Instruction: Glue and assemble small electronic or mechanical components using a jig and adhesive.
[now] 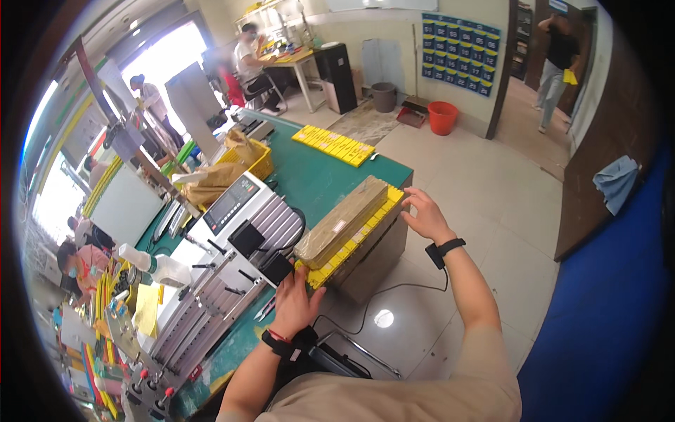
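A row of flat yellow pieces (357, 245) lies along the front edge of the green table (306, 166). On top of the row, toward its back side, rests a long brown block (344, 215) that looks wrapped in clear film or tape, with a small pale label on it. My left hand (295, 307) is at the row's near left end, fingers stretched out, fingertips by the yellow pieces. Around the row's far right end my right hand (426, 216) is held with fingers curved and apart; whether they touch the pieces is unclear. Neither hand grips anything.
Left of the row stands a machine with a control screen (232, 202) and metal rails (204, 309). Another yellow row (335, 145) lies farther back. Behind the machine is a yellow basket (261, 163). A red bucket (442, 118) stands on the floor. Other people are in the room.
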A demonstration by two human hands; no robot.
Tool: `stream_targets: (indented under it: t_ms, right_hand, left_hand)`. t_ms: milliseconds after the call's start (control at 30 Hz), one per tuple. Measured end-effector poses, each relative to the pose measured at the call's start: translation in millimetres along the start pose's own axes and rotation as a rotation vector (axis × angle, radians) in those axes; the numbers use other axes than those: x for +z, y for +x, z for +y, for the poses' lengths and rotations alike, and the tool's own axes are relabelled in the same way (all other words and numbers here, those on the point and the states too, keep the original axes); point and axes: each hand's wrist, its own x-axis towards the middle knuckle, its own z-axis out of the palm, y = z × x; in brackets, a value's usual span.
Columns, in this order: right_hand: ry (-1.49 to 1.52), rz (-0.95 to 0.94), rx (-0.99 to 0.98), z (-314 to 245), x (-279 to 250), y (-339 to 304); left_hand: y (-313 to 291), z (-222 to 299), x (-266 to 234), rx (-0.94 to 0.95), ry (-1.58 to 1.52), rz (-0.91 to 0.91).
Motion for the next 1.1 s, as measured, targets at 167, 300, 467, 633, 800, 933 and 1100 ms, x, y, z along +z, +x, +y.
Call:
stream_targets:
  t_ms: [167,300,467,633,800,933,1100]
  right_hand:
    - [0.052,-0.058,0.016,9,22,11]
    - [0.064,0.024,-0.052,-2,25,13]
    - [0.084,0.030,-0.085,6,32,11]
    - [0.056,0.057,-0.108,4,37,9]
    - [0.094,0.081,-0.108,7,45,17]
    - [0.334,0.140,0.053,23,55,19]
    - [0.041,0.473,0.642,174,1,-66]
  left_hand:
    - [14,-8,2,-0.014,-0.084,-0.060]
    - [14,-4,-3,0.053,0.017,0.067]
    - [11,-6,-4,0.043,-0.059,0.027]
    - [7,-14,3,-0.022,-0.090,0.009]
    - [9,-12,-4,-0.049,-0.099,-0.042]
    - [1,-13,-5,0.038,-0.037,0.050]
    - [-19,-12,-16,0.062,-0.019,0.065]
